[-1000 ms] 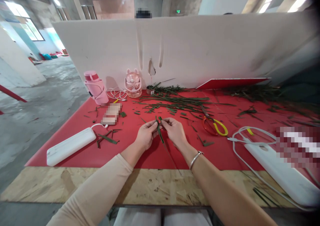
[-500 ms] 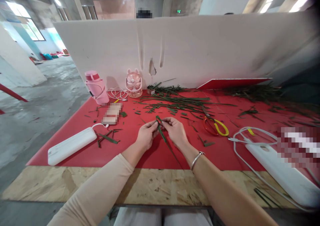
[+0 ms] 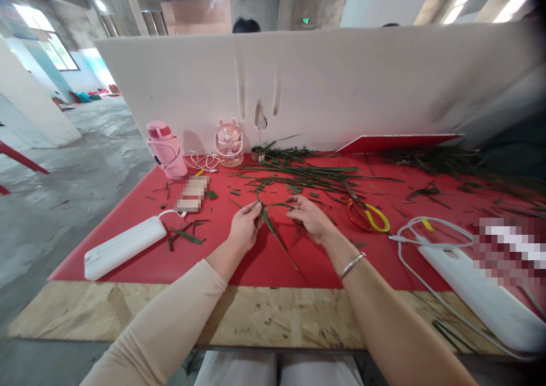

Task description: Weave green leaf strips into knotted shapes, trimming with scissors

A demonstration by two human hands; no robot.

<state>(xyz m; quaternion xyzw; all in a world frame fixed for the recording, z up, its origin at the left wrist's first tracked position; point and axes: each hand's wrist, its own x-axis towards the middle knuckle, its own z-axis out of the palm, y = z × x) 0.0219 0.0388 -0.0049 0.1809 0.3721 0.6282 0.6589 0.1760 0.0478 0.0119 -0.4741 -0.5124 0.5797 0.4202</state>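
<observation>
Between finger and thumb, my left hand (image 3: pixel 247 224) pinches a folded green leaf strip (image 3: pixel 269 221) at its upper part. One long tail of it hangs down and to the right over the red table cover. My right hand (image 3: pixel 310 218) has its finger and thumb closed on another narrow end, which stretches level from the left hand. Whether that end is part of the same leaf cannot be made out. Beyond both hands lie long green leaf strips (image 3: pixel 307 173) and short cut bits. A pair of scissors (image 3: pixel 369 215) with red and yellow handles rests to the right.
At the left stand a pink bottle (image 3: pixel 166 153) and a clear pink jug (image 3: pixel 229 144), near a blurred phone (image 3: pixel 193 194) and a white power bank (image 3: pixel 125 248). Another white power bank (image 3: pixel 478 295) with a looping cable lies at right. A white partition (image 3: pixel 307 84) closes the back.
My right hand has drawn away to the right, pulling a leaf end out level. The left hand stays nearly in place, holding the folded part.
</observation>
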